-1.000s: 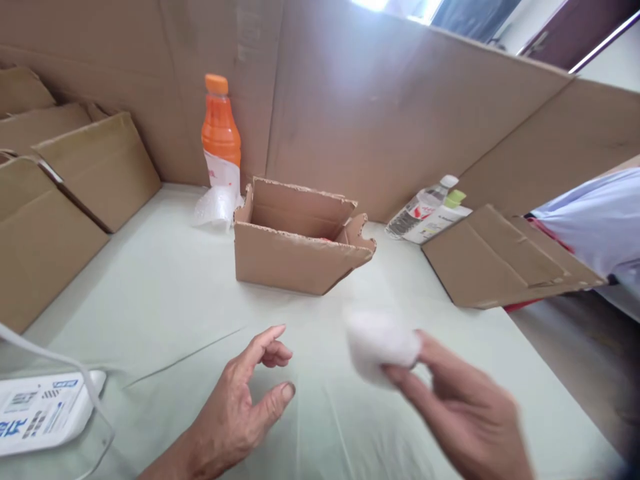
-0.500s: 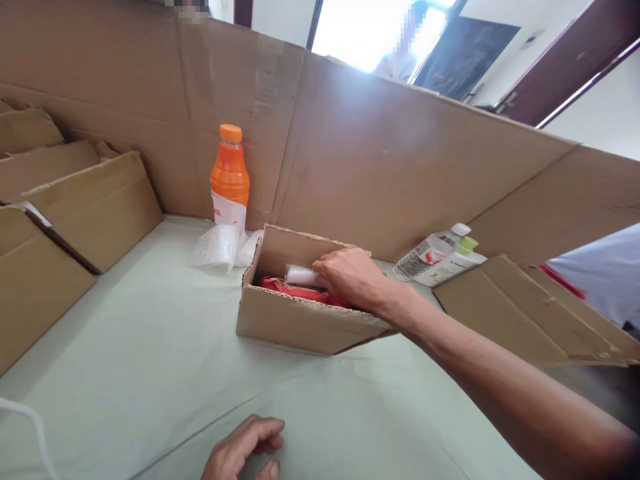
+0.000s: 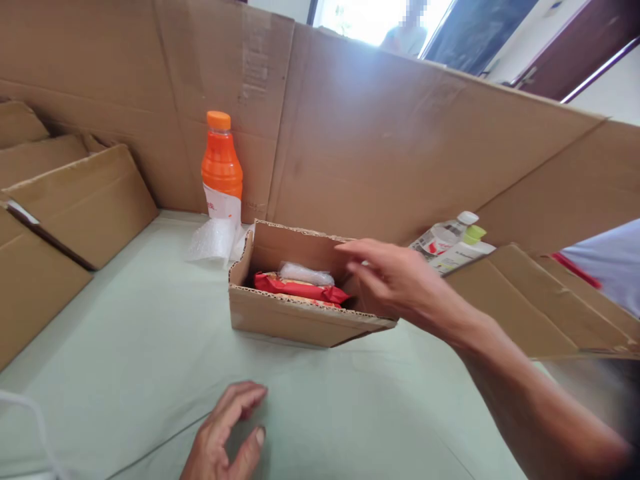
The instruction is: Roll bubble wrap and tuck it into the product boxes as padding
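Observation:
A small topless cardboard box (image 3: 280,317) stands on the table in the middle. Inside lie a red snack packet (image 3: 300,289) and a roll of clear bubble wrap (image 3: 306,273) behind it. Over the box's right end is my right hand (image 3: 390,277), its fingers stretched out and apart from the bubble wrap, holding nothing I can see. My left hand (image 3: 227,427) hovers low over the tabletop in front of the box, empty, thumb and fingers spread.
An orange drink bottle (image 3: 221,163) stands behind the box, with loose bubble wrap (image 3: 213,241) at its foot. Cardboard boxes (image 3: 93,207) line the left. At the right are a clear bottle (image 3: 443,237), a white pack (image 3: 465,257) and another cardboard box (image 3: 510,303). A tall cardboard wall (image 3: 375,147) closes the back.
My right hand has let go of the bubble wrap roll and moved up and right, leaving it in the box. My left hand has shifted slightly left and up in view.

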Demonstrator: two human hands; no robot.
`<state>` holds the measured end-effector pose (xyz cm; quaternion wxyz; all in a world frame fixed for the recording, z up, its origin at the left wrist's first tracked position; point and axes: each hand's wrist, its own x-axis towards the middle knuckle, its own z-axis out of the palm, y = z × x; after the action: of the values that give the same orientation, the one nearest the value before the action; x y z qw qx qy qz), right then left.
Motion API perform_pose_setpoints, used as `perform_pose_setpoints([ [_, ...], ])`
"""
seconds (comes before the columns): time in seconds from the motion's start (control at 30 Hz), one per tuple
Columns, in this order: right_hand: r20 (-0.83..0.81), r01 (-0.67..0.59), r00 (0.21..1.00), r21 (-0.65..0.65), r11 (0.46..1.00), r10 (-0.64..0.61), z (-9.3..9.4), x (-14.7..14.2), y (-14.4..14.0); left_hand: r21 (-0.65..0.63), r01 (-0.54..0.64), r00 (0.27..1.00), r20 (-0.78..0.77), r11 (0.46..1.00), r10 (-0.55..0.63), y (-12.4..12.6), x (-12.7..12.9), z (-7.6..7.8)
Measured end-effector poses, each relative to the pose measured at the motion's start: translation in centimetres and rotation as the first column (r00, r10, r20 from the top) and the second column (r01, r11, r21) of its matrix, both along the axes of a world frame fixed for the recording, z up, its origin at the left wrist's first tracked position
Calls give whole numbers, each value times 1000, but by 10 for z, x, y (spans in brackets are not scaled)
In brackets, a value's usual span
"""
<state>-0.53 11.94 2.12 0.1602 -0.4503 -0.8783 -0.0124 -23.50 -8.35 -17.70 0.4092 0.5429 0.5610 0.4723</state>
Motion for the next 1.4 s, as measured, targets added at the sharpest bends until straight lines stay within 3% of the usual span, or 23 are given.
perform_pose_setpoints([
  [0.1, -397, 284, 902, 248, 926, -170, -4, 37, -40, -6, -126, 990, -64, 992, 125, 6, -7, 18],
  [0.13, -523, 388, 827, 262, 884, -208, -13, 49, -53, 3, -146, 986, -78, 989, 145, 11, -8, 25],
  [0.2, -711, 519, 649, 155, 841, -269, -41, 67, -75, 42, -182, 979, -82, 982, 185, 25, -9, 41],
  [0.27, -753, 483, 553, -60, 874, -357, -78, 73, -86, 81, -275, 960, -36, 958, 278, 47, -8, 54],
  [0.33, -698, 351, 589, -232, 907, -407, -111, 62, -85, 113, -330, 944, 20, 937, 330, 74, -8, 64],
  [0.4, -647, 228, 650, -336, 914, -400, -131, 42, -78, 111, -323, 946, 64, 940, 317, 98, -7, 71],
  [0.53, -630, 187, 604, -483, 855, -488, -135, 24, -72, 96, -268, 954, 162, 959, 250, 115, 8, 79],
  [0.67, -597, 379, 538, -459, 804, -595, -124, 60, -102, 127, -161, 970, 203, 979, 133, 87, 34, 84],
  [0.77, -602, 464, 518, -399, 791, -607, -123, 71, -125, 106, -92, 959, 276, 990, 60, 60, 32, 83],
  [0.83, -620, 385, 569, -380, 841, -540, -127, 51, -129, 62, -161, 942, 307, 985, 135, 46, 13, 79],
  [0.93, -668, 150, 634, -389, 909, -391, -134, -11, -110, 23, -360, 894, 296, 933, 337, 29, -34, 72],
  [1.1, -706, -160, 687, -378, 912, -173, -144, -126, -52, 126, -632, 761, 291, 765, 580, 6, -90, 63],
  [1.17, -672, -183, 733, -347, 920, -108, -149, -161, -35, 147, -683, 719, 307, 716, 623, -2, -96, 59],
  [1.27, -628, -167, 775, -300, 939, -63, -159, -200, -23, 98, -700, 700, 296, 708, 650, -11, -93, 50],
  [1.4, -695, -256, 719, -296, 920, -23, -184, -237, -22, 56, -678, 712, 302, 733, 634, -8, -85, 38],
])
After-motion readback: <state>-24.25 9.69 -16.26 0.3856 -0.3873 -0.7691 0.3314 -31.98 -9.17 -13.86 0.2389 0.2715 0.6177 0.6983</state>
